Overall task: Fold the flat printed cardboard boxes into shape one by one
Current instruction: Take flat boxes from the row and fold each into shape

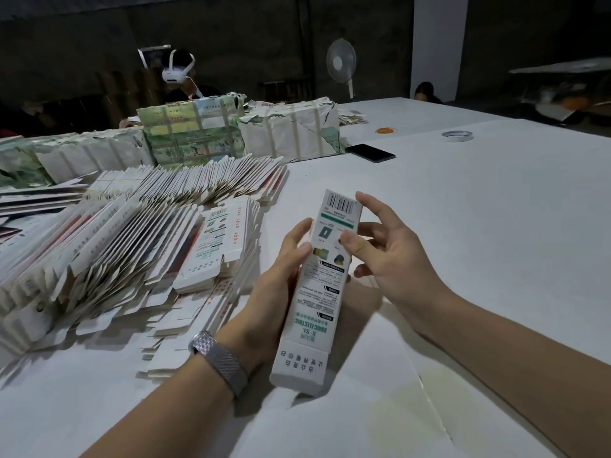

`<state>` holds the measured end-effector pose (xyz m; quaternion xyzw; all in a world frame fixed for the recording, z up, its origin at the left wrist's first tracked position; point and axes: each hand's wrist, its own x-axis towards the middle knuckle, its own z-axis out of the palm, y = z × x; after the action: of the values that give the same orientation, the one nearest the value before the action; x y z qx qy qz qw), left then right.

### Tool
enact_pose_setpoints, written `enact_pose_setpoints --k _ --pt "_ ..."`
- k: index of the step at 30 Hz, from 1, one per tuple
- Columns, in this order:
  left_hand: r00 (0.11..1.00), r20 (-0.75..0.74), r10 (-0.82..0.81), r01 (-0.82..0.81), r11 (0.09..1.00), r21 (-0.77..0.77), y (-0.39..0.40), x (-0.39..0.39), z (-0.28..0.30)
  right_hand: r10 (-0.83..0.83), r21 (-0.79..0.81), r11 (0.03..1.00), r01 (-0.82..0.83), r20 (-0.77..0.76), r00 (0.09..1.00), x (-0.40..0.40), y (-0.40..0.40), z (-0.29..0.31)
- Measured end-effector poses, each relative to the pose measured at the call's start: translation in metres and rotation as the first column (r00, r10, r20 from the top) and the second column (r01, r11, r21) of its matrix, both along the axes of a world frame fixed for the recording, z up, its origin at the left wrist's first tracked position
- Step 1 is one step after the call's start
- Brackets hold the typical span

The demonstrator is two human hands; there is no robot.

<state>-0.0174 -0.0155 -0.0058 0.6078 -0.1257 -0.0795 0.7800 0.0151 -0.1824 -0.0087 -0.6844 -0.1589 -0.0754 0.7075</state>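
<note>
A long white printed box, shaped into a slim carton, is held above the table in front of me, with its barcode end pointing away and its near flap open. My left hand grips its left side from beneath, fingers curled round the edge. My right hand pinches the upper part, thumb on the printed face and forefinger near the barcode end. A large fanned heap of flat printed boxes lies to the left on the white table.
Strapped bundles of flat cartons stand at the back. A black phone, a tape roll and an orange disc lie on the far table. A person wearing a headset sits behind the bundles. A fan stands beyond.
</note>
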Motion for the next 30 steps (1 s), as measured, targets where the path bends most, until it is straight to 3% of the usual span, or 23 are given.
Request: enact_pose_setpoints --k 5,10,17,21,26,28,30 --pt "0.998 -0.010 0.066 -0.066 0.998 -0.013 -0.006 -0.001 -0.005 0.031 -0.071 0.997 -0.033 -0.029 0.999 -0.006 0.005 -0.002" --pt "0.989 0.087 0.121 -0.127 0.990 0.062 -0.009 0.003 -0.008 0.117 -0.145 0.982 -0.124 -0.054 0.992 -0.014 0.009 -0.001" --pt "0.989 0.068 0.130 -0.134 0.990 0.048 -0.011 0.003 -0.010 0.043 -0.017 0.999 -0.045 -0.129 0.991 -0.003 0.004 0.001" --pt "0.989 0.055 0.136 -0.134 0.990 -0.033 -0.013 0.005 -0.013 -0.038 -0.209 0.977 0.036 -0.006 0.999 0.000 -0.006 0.014" --pt "0.977 -0.001 0.215 -0.214 0.973 -0.081 -0.010 0.009 -0.023 -0.129 -0.545 0.829 0.127 0.034 0.991 -0.001 -0.040 0.040" --pt "0.978 0.037 0.204 -0.201 0.977 -0.069 -0.008 0.012 -0.029 -0.198 -0.667 0.719 0.194 0.072 0.978 -0.004 -0.065 0.049" --pt "0.989 0.030 0.143 -0.139 0.984 -0.107 -0.004 0.016 -0.031 -0.244 -0.804 0.547 0.232 0.112 0.963 -0.013 -0.100 0.053"
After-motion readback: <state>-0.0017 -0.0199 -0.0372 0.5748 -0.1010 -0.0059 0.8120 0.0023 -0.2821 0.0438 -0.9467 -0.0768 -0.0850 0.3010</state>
